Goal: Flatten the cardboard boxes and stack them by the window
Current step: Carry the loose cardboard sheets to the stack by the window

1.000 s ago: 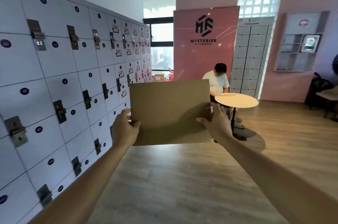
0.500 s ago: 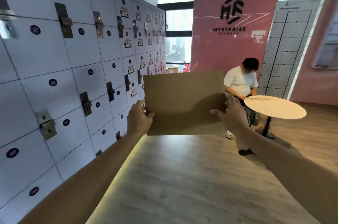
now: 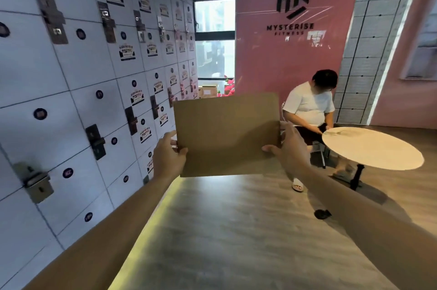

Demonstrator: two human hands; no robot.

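The flattened cardboard box (image 3: 227, 134) is held upright in mid-air, clear of the floor (image 3: 236, 230), between both hands. The left hand (image 3: 169, 159) grips its lower left edge, thumb on the near face, fingers curled behind. The right hand (image 3: 289, 147) grips the right edge the same way.

Status: flattening of this box appears complete. Transport is in progress; the window (image 3: 214, 36) lies ahead, beyond the locker wall (image 3: 82, 76). More boxes (image 3: 208, 91) sit at the window's foot; whether they are flattened cannot be told. Stacking remains.
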